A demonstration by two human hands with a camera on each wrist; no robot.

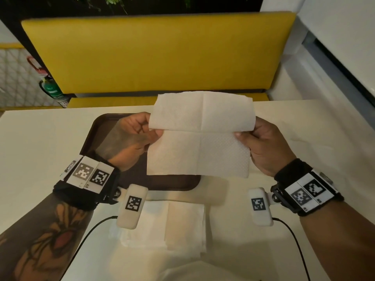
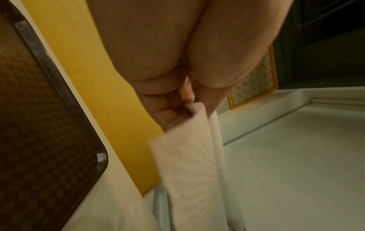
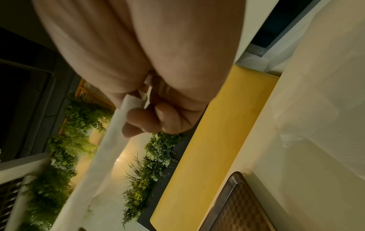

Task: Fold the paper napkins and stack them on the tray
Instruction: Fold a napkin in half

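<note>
A white paper napkin point(image 1: 199, 134) is held in the air above the near edge of the brown tray point(image 1: 105, 126), pinched at its side edges by the left hand point(image 1: 134, 136) and the right hand point(image 1: 261, 145), with its upper half bent over along the middle crease. No folded napkin can be seen on the visible part of the tray, so stacking is judged not yet begun. More napkins point(image 1: 172, 226) are left lying on the table point(image 1: 40, 149) nearer the person, still to be folded.
</note>
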